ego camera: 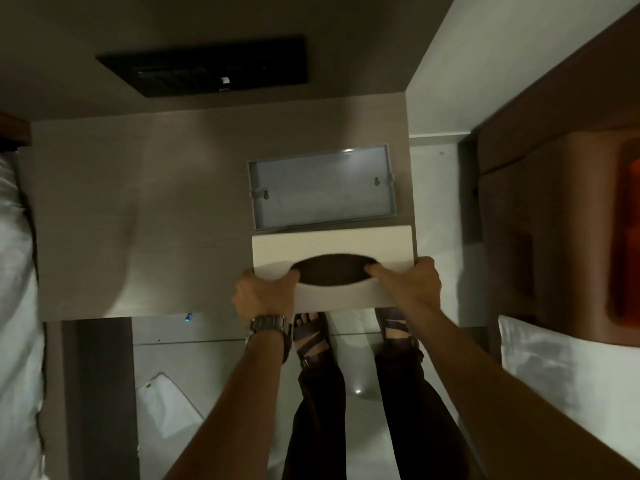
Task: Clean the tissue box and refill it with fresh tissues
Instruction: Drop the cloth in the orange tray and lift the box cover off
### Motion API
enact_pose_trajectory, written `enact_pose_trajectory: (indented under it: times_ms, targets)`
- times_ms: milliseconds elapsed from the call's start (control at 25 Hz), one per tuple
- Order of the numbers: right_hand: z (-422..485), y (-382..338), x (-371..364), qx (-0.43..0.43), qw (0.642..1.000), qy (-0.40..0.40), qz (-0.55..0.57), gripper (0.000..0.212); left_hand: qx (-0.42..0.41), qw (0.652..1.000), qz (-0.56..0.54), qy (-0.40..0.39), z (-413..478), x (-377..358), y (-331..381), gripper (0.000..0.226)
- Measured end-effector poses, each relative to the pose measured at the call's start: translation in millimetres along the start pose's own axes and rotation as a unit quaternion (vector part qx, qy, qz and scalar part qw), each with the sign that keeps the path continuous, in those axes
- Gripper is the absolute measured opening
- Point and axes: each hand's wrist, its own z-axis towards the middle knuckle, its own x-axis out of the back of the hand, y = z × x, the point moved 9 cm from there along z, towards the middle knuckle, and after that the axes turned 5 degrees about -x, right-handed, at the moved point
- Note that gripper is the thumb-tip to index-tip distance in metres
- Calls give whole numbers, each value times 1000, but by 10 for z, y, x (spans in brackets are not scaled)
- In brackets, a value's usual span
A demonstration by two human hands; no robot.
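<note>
I hold the cream tissue box cover (332, 242), with its dark oval slot, over the near edge of the bedside table (138, 209). My left hand (265, 294) grips its left end, thumb at the slot. My right hand (407, 285) grips the right end the same way. Just beyond the cover, the grey tissue box base (322, 187) lies open on the table, and no tissues show inside it.
A black panel (214, 69) sits in the wall above the table. A bed with white linen (17, 306) lies at the left, a white pillow (568, 372) and brown headboard (554, 220) at the right. A white cloth (166, 407) lies on the floor.
</note>
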Motion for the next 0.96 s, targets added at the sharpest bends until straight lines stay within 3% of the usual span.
enact_pose_trajectory:
  times_ms: [280, 440, 560, 640, 720, 960]
  targets:
    - [117, -269, -47, 31, 999, 14, -11, 95, -11, 1000, -2, -11, 240, -68, 119, 61]
    - [52, -238, -45, 24, 999, -20, 10, 103, -32, 999, 19, -38, 256, -33, 193, 65]
    - [-26, -213, 67, 17, 999, -29, 43, 112, -81, 996, 31, 5, 190, 173, 325, 70]
    - [-66, -212, 191, 21, 998, -18, 64, 105, -157, 985, 35, 65, 77, 299, 539, 81]
    - [-82, -251, 344, 36, 995, -14, 90, 90, -218, 973, 16, 78, -133, 248, 804, 84]
    - [-14, -456, 1381, 128, 967, 63, 210, 47, -421, 906, -19, -33, -1135, -646, 1952, 57]
